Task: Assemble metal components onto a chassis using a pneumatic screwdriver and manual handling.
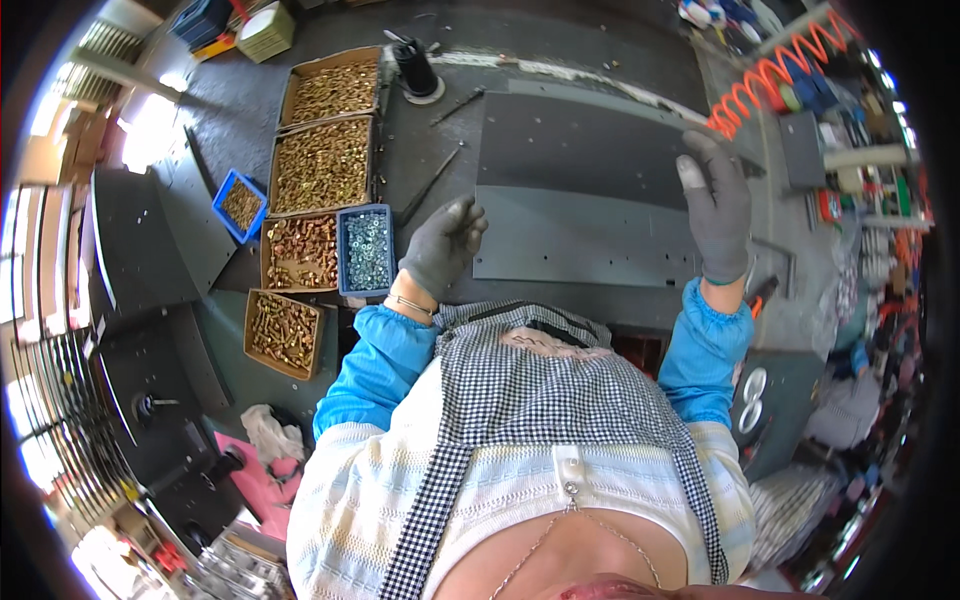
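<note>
Panel (590,235) lies flat on the dark worktop (450,130), right in front of the person. It is a long grey metal sheet with a row of small holes near its close edge. A second grey sheet (570,135) lies just behind it, farther away.

Both hands wear grey gloves, and blue sleeves cover the arms. The left hand (442,245) is at the left end of the panel, over its corner. Its fingers are curled in loosely, and it grips nothing that can be seen (whether it touches the metal, I cannot tell). The right hand (716,205) is at the right end of the panel. It is open, with the fingers straight and pointing away from the person, and it holds nothing.

To the left of the left hand sits a small blue tray (366,250) full of silver nuts. Just beside it are cardboard boxes (322,165) filled with gold-coloured screws, set in a row going away from the person. Another small blue bin (240,204) sits farther left. A black round post (416,70) stands at the back of the worktop. An orange coiled hose (775,75) hangs at the far right.
</note>
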`<state>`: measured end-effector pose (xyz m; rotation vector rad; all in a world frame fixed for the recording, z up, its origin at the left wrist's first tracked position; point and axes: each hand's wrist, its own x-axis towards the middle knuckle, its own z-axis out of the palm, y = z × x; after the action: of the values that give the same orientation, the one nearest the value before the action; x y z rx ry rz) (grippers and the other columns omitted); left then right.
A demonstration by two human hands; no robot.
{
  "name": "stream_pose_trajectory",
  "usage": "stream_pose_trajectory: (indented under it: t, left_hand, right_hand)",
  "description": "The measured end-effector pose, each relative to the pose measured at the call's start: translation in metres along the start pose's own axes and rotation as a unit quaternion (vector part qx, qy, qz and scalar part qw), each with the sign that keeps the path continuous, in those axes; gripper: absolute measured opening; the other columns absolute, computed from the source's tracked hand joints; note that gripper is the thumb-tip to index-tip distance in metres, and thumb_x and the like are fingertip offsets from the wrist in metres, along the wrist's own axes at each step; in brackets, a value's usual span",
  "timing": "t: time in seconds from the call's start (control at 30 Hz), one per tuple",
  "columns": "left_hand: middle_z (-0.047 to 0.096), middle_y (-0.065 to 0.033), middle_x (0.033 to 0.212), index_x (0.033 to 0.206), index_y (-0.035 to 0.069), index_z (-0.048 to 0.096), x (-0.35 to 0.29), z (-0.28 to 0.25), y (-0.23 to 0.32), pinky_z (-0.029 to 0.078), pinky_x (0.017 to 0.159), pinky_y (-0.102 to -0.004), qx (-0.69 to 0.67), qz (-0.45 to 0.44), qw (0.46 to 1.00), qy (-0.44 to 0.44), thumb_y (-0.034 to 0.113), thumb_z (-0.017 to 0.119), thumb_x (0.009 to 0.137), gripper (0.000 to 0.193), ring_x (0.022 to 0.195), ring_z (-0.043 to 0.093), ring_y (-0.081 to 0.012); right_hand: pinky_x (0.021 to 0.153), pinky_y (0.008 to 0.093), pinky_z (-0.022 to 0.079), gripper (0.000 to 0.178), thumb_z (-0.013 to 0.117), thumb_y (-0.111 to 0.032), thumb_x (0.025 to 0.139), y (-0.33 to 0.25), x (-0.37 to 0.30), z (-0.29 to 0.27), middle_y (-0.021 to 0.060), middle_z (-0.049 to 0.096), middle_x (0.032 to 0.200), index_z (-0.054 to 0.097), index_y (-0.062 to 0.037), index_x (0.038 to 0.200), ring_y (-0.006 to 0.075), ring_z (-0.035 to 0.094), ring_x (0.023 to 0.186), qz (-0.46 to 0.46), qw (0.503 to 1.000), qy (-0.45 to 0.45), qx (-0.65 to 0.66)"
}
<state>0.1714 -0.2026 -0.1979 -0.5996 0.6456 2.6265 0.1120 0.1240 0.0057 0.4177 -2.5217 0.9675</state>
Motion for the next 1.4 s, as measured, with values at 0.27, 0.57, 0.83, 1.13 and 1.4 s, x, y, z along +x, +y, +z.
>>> stream_pose_trajectory:
  t: [0.27,0.57,0.83,1.13,1.4]
  left_hand:
    - [0.064,-0.0064,0.097,0.120,0.005,0.058,-0.025,-0.001,-0.017,0.052,0.068,-0.0258,-0.060,0.107,0.982,0.143,0.016,0.055,0.100,0.024,0.083,0.062,-0.0189]
    - [0.067,-0.0109,0.110,0.117,0.006,0.060,0.010,-0.064,0.092,0.053,0.076,-0.0364,0.169,0.418,0.879,0.152,0.024,0.050,0.103,0.025,0.092,0.065,-0.0278]
    - [0.070,-0.0163,0.106,0.135,0.002,0.053,-0.091,0.021,0.081,0.057,0.070,-0.0338,0.187,0.344,0.883,0.261,0.030,0.058,0.099,0.046,0.085,0.070,-0.0242]
    - [0.068,-0.0123,0.112,0.130,0.004,0.057,-0.265,-0.102,0.004,0.057,0.075,-0.0297,0.071,0.472,0.672,0.566,0.018,0.058,0.099,0.034,0.094,0.068,-0.0187]
    - [0.067,-0.0105,0.114,0.132,0.003,0.057,-0.267,-0.080,-0.015,0.055,0.086,-0.0317,0.160,0.451,0.667,0.571,0.016,0.062,0.097,0.038,0.103,0.065,-0.0180]
  right_hand:
    - [0.089,0.0467,0.048,0.048,0.076,-0.032,0.080,0.065,0.041,0.036,0.0144,0.064,0.114,0.061,-0.0104,0.120,0.0360,0.059,0.106,-0.097,0.951,-0.071,-0.285]
    - [0.088,0.0456,0.046,0.050,0.075,-0.038,0.080,0.048,0.045,0.050,0.0161,0.066,0.107,0.063,-0.0066,0.117,0.0364,0.061,0.104,-0.140,0.957,-0.056,-0.248]
    - [0.088,0.0460,0.048,0.054,0.070,-0.045,0.087,0.070,0.034,0.047,0.0167,0.066,0.114,0.062,-0.0062,0.123,0.0358,0.062,0.105,-0.166,0.940,-0.044,-0.295]
    - [0.088,0.0448,0.050,0.055,0.070,-0.047,0.087,0.072,0.034,0.044,0.0166,0.067,0.113,0.063,-0.0050,0.122,0.0340,0.063,0.104,-0.097,0.941,-0.058,-0.318]
    - [0.091,0.0470,0.045,0.054,0.078,-0.042,0.077,0.054,0.039,0.058,0.0168,0.066,0.108,0.064,-0.0050,0.114,0.0376,0.059,0.106,-0.116,0.953,-0.033,-0.276]
